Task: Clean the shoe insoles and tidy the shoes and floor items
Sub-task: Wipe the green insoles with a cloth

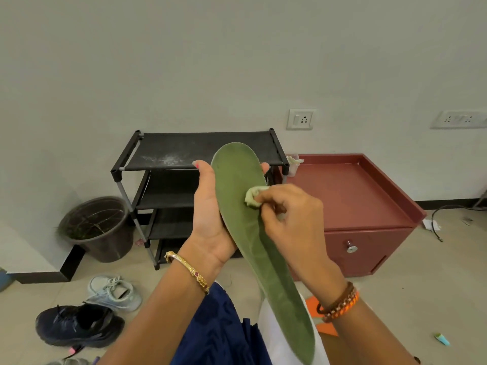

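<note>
Step in hand: wiping the green insole (259, 248) with a small wad of cloth (253, 196).
Left hand (210, 214): its grip was curled round the toe half of the insole, holding it up in front of the shoe rack (168, 164).
Right hand (287, 217): fingers pinched the cloth against the insole surface.
To do it well: I think long strokes from toe to heel, with the left hand supporting behind, would stop the insole from bending.
Left to do: the shoes (79, 325) lay on the floor.
</note>
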